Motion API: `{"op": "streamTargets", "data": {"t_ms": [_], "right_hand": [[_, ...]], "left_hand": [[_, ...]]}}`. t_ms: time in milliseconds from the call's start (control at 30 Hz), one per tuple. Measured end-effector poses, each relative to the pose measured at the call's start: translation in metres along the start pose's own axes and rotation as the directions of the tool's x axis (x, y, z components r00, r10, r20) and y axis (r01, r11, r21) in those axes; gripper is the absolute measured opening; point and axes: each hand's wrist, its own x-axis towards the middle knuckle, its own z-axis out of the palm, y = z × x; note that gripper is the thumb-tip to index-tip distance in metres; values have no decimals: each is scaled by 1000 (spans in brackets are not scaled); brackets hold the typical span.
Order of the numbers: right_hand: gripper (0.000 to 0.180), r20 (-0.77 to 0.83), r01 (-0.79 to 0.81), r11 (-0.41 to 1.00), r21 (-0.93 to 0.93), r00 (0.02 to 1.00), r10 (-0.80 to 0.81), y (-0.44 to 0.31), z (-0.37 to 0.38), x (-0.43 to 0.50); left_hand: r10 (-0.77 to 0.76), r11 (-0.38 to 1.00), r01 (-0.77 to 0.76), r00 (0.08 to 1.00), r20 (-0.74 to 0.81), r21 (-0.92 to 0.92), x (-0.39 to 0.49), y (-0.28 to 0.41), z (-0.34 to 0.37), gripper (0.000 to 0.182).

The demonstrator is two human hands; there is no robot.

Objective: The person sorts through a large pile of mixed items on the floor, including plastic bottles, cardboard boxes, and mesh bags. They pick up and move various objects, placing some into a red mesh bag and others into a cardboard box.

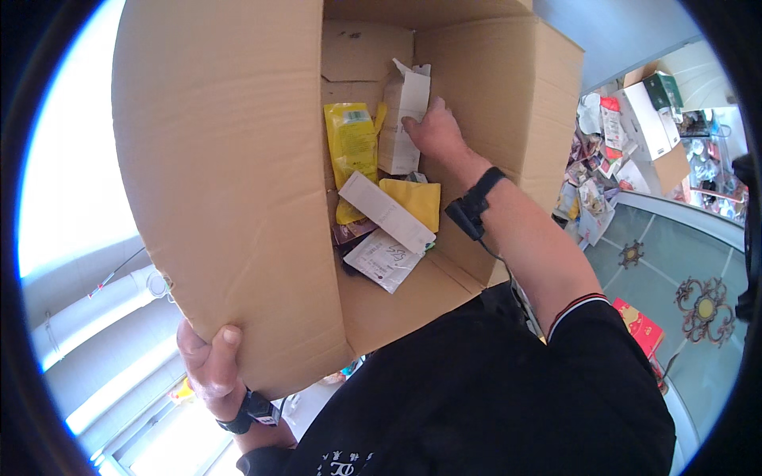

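My left hand [214, 357] pinches the lower corner of a flap of a large cardboard box [232, 178], thumb on the near face. Inside the box my right hand [437, 134] grips the side of a tall white carton [406, 116] with a torn or raised top flap; its far fingers are partly hidden. Beside that carton lies a yellow printed pouch [352, 143]. Below, a slim white box [387, 211] rests across a plain yellow packet [419, 199] and a whitish plastic mailer [381, 262] bearing writing. A dark brown package [354, 231] shows partly beneath them.
At the right, many loose packages [595, 196] lie in a heap near an open white box [646, 122] and a dark green box [662, 92]. A patterned glass panel [661, 256] and a red printed packet [638, 326] are closer, beside my right arm.
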Motion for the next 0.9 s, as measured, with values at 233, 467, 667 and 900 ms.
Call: {"op": "streamTargets", "data": {"t_ms": [233, 467, 667, 900], "right_hand": [[97, 267, -357, 902, 241, 918, 292, -1, 28, -3], [104, 294, -229, 973, 4, 931, 217, -40, 46, -43], [77, 221, -134, 972, 191, 971, 90, -46, 39, -58], [61, 350, -267, 540, 798, 935, -54, -21, -20, -70]], "left_hand": [[31, 993, -28, 999, 21, -114, 0, -2, 18, 50], [91, 993, -88, 996, 22, -83, -4, 0, 17, 51], [51, 993, -47, 998, 29, -109, 4, -4, 2, 48], [-37, 996, 34, 999, -34, -82, 12, -15, -10, 40]]}}
